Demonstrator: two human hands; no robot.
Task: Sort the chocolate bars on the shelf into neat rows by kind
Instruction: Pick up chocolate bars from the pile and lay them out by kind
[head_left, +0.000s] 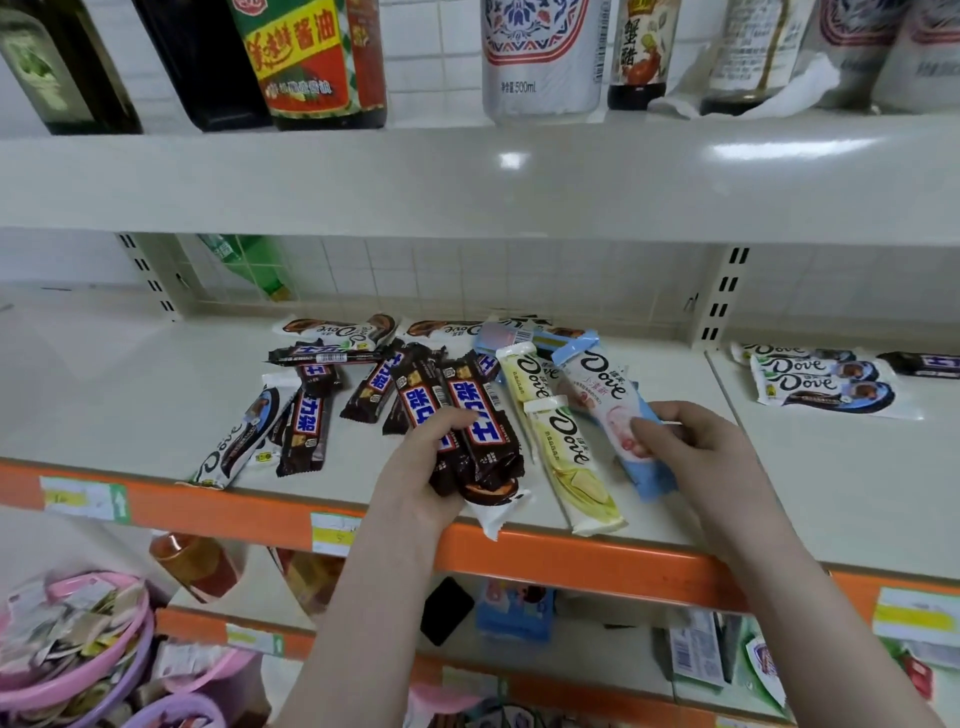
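From the head cam: my left hand (423, 462) has its grip wrapped around a bunch of dark Snickers bars (470, 415), holding them just over the front edge of the shelf (104, 395), with a white-wrapped bar (498, 512) tucked under them and poking out past the orange shelf lip (571, 558). My right hand (696, 452) is right beside it, thumb and fingers pinching the pink-and-blue Dove bar (610, 405) near its lower half. Two yellow Dove bars (563, 452) lie between my hands, flat on the shelf. More Snickers (311, 415) sit in a messy heap to the left, mixed with a black-and-white Dove (239, 436), plus brown Dove bars (337, 330) at the back. Far right, on the next shelf section, three dark Dove bars (821, 382) are stacked in a neat overlapping row.
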